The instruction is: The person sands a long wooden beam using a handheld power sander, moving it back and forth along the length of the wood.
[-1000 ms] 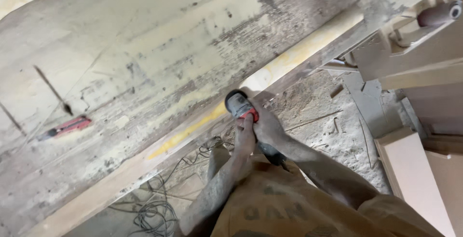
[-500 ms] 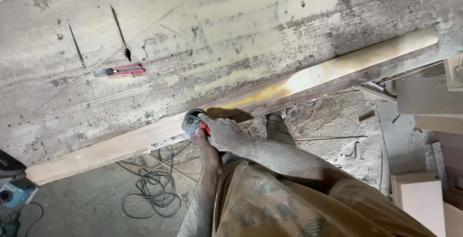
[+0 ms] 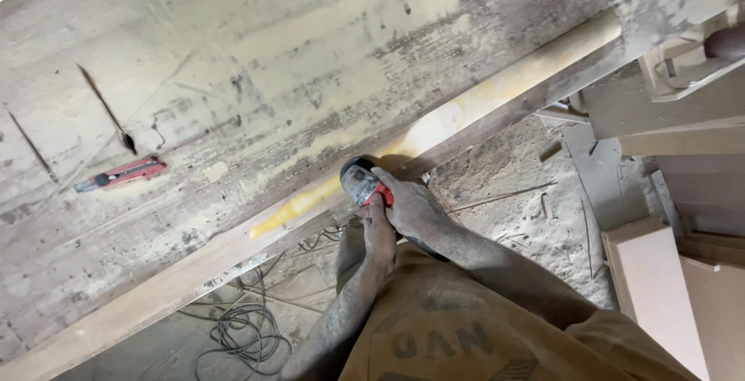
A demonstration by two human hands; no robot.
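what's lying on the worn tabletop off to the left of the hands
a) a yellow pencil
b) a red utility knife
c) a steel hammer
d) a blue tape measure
b: a red utility knife lies flat on the stained worktop, apart from both hands, while the left hand and right hand grip the red and grey power tool at the board edge.

Dusty tan shirt with faded dark lettering, bare dust-coated forearms, dusty hands (image 3: 400,214)

no packages, labels, signs or screens in view
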